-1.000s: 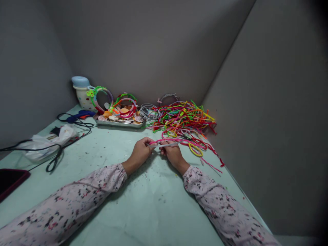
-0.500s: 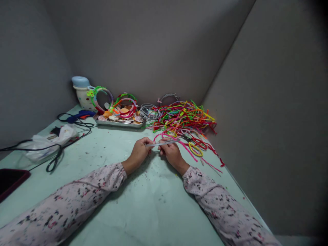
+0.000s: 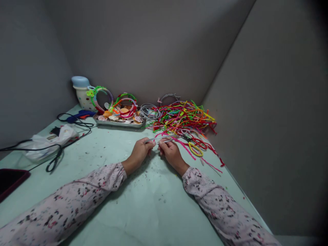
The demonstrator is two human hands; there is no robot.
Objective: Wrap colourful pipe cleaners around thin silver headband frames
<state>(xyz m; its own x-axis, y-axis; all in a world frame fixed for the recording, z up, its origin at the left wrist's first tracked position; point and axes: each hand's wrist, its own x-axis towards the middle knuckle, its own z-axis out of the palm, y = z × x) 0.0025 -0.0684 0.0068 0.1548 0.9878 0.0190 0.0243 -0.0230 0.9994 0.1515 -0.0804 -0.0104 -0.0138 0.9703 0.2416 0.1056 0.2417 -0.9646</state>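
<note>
Grey walls (image 3: 143,44) close in the pale green desk (image 3: 146,205), whose surface has small dark specks on it. At the left edge lies a dark flat device (image 3: 11,182) with a maroon border, partly out of view. Beyond it, a crumpled white plastic bag (image 3: 65,135) sits near that same edge, with a looped black cable (image 3: 59,150) running across and beside it. Farther back lies a blue object (image 3: 79,116), its shape hard to make out, and a white bottle (image 3: 83,98) with a blue lid stands by the back left corner.

Next along the back edge comes a metal tray (image 3: 119,125) of shells (image 3: 125,111), with colourful fuzzy-wrapped hoops (image 3: 96,102) propped in and against it. In front of the tray, near the middle of the desk, the left hand (image 3: 139,150) is closed in a pinch on a thin grey strip (image 3: 162,138). Behind is a coil of grey wire (image 3: 150,112).

The right hand (image 3: 173,153), fingers curled and tips together, pinches the strip too, close to the left. A pink strand (image 3: 186,149) arches behind it; whether any finger grips that, I cannot tell. Yellow-handled scissors (image 3: 196,149) lie just beyond, before a tangled heap of fuzzy stems (image 3: 188,116) filling the back right corner.
</note>
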